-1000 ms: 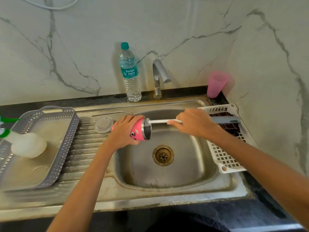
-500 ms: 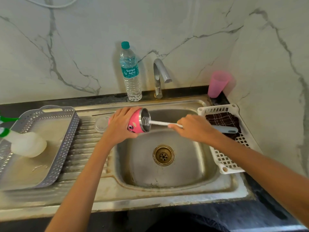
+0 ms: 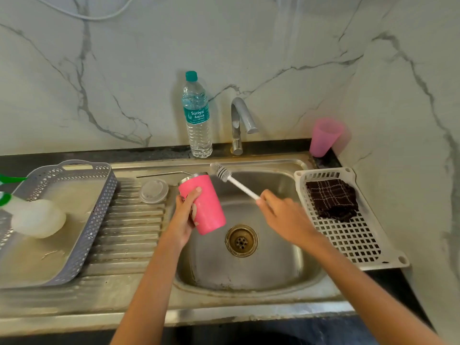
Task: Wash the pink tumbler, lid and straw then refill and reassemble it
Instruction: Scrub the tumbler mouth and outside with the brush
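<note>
My left hand [image 3: 185, 215] grips the pink tumbler [image 3: 205, 202] over the left side of the sink basin [image 3: 273, 257]; the tumbler stands nearly upright, mouth tilted away from me. My right hand [image 3: 281, 215] holds the white bottle brush [image 3: 234, 180] by its handle. The bristle head is out of the tumbler, just right of its steel rim. The clear lid [image 3: 153, 191] lies flat on the ribbed drainboard, left of the tumbler. The metal straw [image 3: 161, 174] lies behind the lid along the sink's back edge.
A water bottle [image 3: 198, 118] and the tap [image 3: 240, 125] stand at the back. A pink cup [image 3: 324, 136] sits in the right corner. A white basket [image 3: 353, 232] holds a dark cloth [image 3: 332, 199]. A grey tray [image 3: 74, 220] with a white spray bottle [image 3: 34, 217] is at left.
The brush came out of the tumbler and swung up and back. My left hand turned the tumbler from lying sideways to nearly upright.
</note>
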The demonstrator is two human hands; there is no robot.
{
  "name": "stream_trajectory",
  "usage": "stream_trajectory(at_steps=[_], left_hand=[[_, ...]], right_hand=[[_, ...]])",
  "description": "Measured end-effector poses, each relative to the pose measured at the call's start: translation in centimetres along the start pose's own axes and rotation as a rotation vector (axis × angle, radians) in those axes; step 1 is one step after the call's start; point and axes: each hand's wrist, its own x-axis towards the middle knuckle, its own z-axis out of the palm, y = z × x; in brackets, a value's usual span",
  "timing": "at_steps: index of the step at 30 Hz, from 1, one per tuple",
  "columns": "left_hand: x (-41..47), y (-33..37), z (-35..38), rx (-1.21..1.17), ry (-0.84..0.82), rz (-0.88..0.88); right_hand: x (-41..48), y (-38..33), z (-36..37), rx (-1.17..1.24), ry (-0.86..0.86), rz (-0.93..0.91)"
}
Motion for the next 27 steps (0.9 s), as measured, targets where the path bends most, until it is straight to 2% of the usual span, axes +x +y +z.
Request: stream_trajectory(at_steps=[4, 8, 11, 17, 21, 27], left_hand=[[-0.6, -0.4, 1.9, -0.217, -0.045, -0.073], [-0.7, -0.3, 3.3, -0.221, -0.038, -0.062], [-0.9, -0.8, 4.2, -0.235, 0.014, -0.085], [0.1, 0.3, 5.1, -0.332, 0.031, -0.038], [-0.3, -0.5, 6.3, -0.249, 0.001, -0.072], [1.1, 0.8, 5.5, -0.364, 0.119, -0.048]], right_hand=[[-1.3, -1.2, 1.8, 0.128, -0.042, -0.019], [-1.9, -2.5, 2.4, 0.055, -0.010, -0.033], [-1.0, -2.8, 1.9, 0.020, 0.042, 0.073], [-2.6, -3.5, 1.6, 0.001, -0.016, 0.124], [-0.7, -3.3, 0.8, 0.049, 0.033, 0.177], [-3.4, -3.6, 1.3, 0.031, -0.038, 0.153]])
